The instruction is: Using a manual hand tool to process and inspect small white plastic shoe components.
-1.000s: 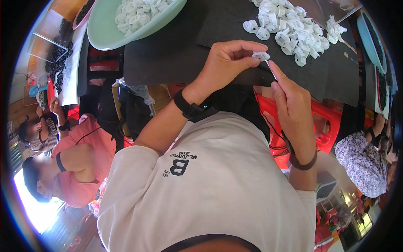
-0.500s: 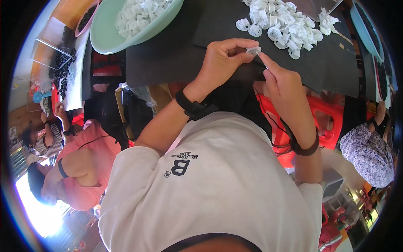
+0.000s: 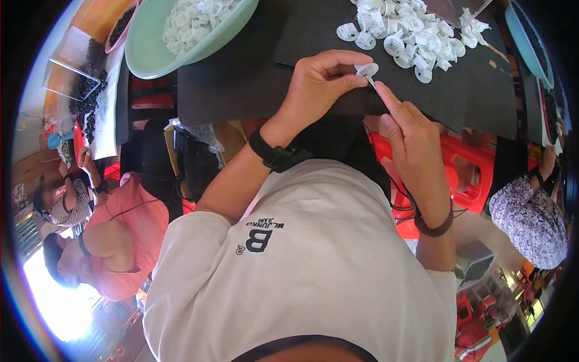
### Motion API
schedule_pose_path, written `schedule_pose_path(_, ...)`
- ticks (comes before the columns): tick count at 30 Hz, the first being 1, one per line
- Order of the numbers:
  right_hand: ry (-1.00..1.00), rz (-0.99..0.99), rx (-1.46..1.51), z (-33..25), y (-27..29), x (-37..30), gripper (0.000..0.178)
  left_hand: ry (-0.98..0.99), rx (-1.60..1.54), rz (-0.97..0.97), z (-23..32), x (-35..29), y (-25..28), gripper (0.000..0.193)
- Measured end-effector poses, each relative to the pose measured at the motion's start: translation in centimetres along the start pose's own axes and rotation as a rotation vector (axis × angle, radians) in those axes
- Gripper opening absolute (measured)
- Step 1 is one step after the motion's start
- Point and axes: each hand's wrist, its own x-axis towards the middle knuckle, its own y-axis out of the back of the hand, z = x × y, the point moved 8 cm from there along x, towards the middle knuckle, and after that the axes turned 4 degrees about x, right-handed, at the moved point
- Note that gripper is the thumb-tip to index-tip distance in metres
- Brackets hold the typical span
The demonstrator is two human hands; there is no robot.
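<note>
My left hand [image 3: 322,84] pinches a small white round plastic part [image 3: 367,69] between thumb and forefinger above the dark table. My right hand [image 3: 412,136] is closed around a thin, light-coloured tool [image 3: 371,82], its forefinger stretched along it. The tool's tip reaches the underside of the white part; most of its length is hidden in the hand, so its kind does not show. Just beyond my hands lies a loose heap of similar white plastic parts [image 3: 416,36].
A pale green basin [image 3: 142,60] holding more white parts stands at the far left. A blue basin [image 3: 531,45] is at the far right. Co-workers sit on both sides, one in a pink shirt [image 3: 148,217]. A red plastic stool [image 3: 467,160] stands below the dark table [image 3: 241,90].
My right hand has drawn slightly down, away from my left. The white part has tilted, showing more of its round face, and the tool tip now sits below it.
</note>
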Motion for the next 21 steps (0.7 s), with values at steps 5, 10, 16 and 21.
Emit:
schedule_pose_path(5,0.025,0.020,-0.055,-0.4,-0.2,0.4,0.040,-0.081,0.123,-0.013,0.5,-0.2,-0.2,0.031)
schedule_pose_path(10,-0.010,-0.006,-0.197,-0.5,-0.7,0.4,0.042,-0.112,0.119,-0.033,0.4,-0.3,-0.4,0.031)
schedule_pose_path(16,0.033,0.008,-0.057,0.8,-1.4,0.8,0.041,-0.071,0.177,-0.048,-0.1,-0.2,-0.6,0.029)
schedule_pose_path(21,-0.136,-0.079,0.257,1.5,0.0,0.4,0.044,0.054,0.007,-0.058,0.6,-0.1,-0.9,0.029)
